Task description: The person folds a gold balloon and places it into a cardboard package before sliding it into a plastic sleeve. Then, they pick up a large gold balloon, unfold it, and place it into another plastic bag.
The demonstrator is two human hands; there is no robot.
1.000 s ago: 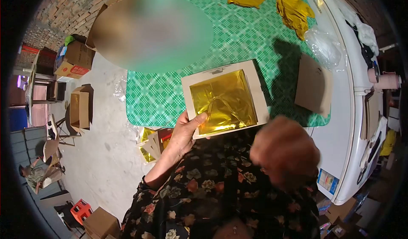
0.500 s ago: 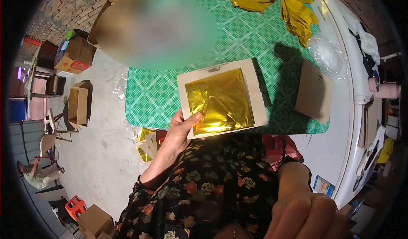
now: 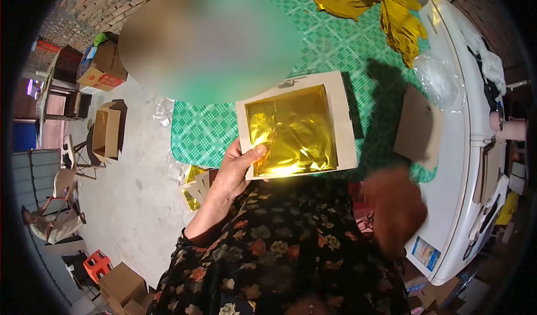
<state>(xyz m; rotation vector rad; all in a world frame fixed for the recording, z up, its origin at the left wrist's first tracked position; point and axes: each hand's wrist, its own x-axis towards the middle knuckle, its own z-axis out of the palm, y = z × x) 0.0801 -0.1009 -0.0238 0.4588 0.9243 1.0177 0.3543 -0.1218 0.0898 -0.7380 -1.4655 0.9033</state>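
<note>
A folded gold foil sheet (image 3: 293,127) lies flat on a pale cardboard piece (image 3: 345,125), over the near edge of the green checked tablecloth (image 3: 204,133). My left hand (image 3: 232,172) grips both at their lower left corner, thumb on the foil. To the right, apart from the foil and card, my right hand (image 3: 394,208) is smeared by motion, and its fingers cannot be made out. A second cardboard piece (image 3: 419,126) rests on the cloth beyond it.
Crumpled gold foil (image 3: 400,27) and a clear plastic bag (image 3: 437,83) lie at the back right, beside a white appliance (image 3: 456,203). Cardboard boxes (image 3: 107,130) and a red stool (image 3: 98,266) stand on the left floor. A large blur hides the back left.
My right hand has moved up and away from the lower right corner, towards the table's near edge. My left hand still holds the foil and card. The view has shifted slightly.
</note>
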